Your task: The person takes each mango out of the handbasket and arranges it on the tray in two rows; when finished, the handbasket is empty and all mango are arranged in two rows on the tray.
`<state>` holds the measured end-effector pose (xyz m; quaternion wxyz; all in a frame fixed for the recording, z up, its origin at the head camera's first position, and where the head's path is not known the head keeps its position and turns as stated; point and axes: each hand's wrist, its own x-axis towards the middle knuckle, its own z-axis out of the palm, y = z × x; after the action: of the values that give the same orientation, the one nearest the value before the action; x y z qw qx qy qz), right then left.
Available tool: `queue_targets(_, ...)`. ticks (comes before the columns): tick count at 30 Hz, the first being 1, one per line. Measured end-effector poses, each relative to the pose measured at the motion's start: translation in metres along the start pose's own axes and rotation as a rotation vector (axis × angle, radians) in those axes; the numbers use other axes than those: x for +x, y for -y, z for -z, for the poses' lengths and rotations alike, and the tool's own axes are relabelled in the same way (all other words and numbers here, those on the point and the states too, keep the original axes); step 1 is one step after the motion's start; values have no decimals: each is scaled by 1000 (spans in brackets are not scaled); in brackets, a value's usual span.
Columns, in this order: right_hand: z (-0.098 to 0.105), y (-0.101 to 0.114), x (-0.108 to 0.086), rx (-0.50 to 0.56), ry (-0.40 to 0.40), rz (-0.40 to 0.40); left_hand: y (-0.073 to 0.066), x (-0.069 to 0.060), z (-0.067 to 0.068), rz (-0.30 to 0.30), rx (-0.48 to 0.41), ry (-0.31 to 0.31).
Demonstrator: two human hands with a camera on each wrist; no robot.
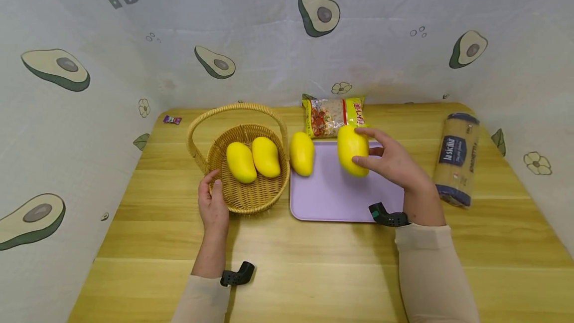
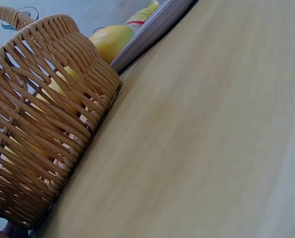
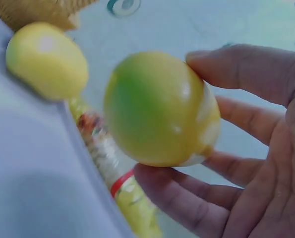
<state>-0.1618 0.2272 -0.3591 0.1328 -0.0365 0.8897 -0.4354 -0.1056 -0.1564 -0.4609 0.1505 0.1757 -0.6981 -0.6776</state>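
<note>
A yellow mango (image 1: 353, 150) is pinched between the thumb and fingers of my right hand (image 1: 394, 161), above the lilac tray (image 1: 332, 203). The right wrist view shows a green patch on this mango (image 3: 159, 109). My left hand (image 1: 214, 206) holds the left side of the wicker basket (image 1: 248, 203); most of its fingers are hidden in the left wrist view. Inside the basket lie two mangoes, one on the left (image 1: 241, 162) and one on the right (image 1: 266, 157). Another mango (image 1: 302, 154) rests at the tray's left edge, beside the basket.
Behind the tray lies a yellow food packet (image 1: 329, 117). A spaghetti pack (image 1: 457, 159) lies on the right of the wooden table (image 1: 287, 278), and a small purple wrapper (image 1: 172, 120) near its back left corner. The basket's tall handle (image 1: 237, 107) arches up. A curtain with avocado prints surrounds the table.
</note>
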Motion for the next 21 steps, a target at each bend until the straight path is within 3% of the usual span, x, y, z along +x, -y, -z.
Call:
queue_targets(5,3,-20,10,22,-24,-91,-1,-1,1,0,-3,13)
queue_targets(13,7,-49,19,44,10,-148,0,-1,0,-8,-3,7)
queue_targets(21,3,-59,26,50,30,-114,1,-1,0,-11,-1,-1)
